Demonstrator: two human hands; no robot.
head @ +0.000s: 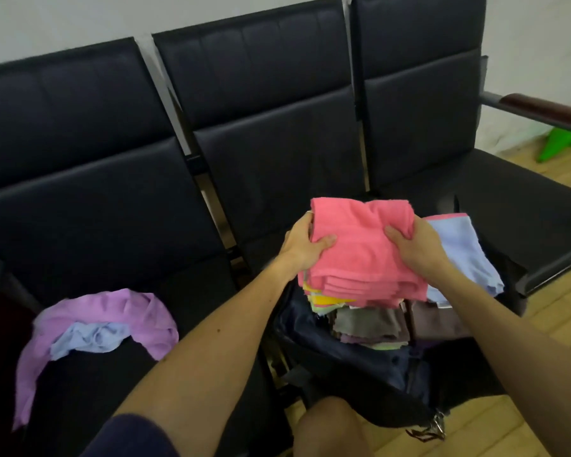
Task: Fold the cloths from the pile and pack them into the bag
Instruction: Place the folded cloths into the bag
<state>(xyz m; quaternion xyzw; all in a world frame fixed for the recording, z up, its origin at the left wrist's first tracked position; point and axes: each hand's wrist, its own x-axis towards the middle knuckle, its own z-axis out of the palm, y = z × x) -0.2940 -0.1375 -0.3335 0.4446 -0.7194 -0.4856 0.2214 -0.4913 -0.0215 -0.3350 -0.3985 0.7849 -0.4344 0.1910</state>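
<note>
Folded pink towel atop stack of folded cloths, directly above open dark bag. Long axis left-right. Left hand and right hand gripping opposite ends, thumbs on top, fingers hidden beneath. Path into bag: straight down.

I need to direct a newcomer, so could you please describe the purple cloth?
Find the row of black seats; on the leftmost seat lies the purple cloth, crumpled and unfolded. A small blue cloth lies bunched on it, and no hand touches it.
</note>
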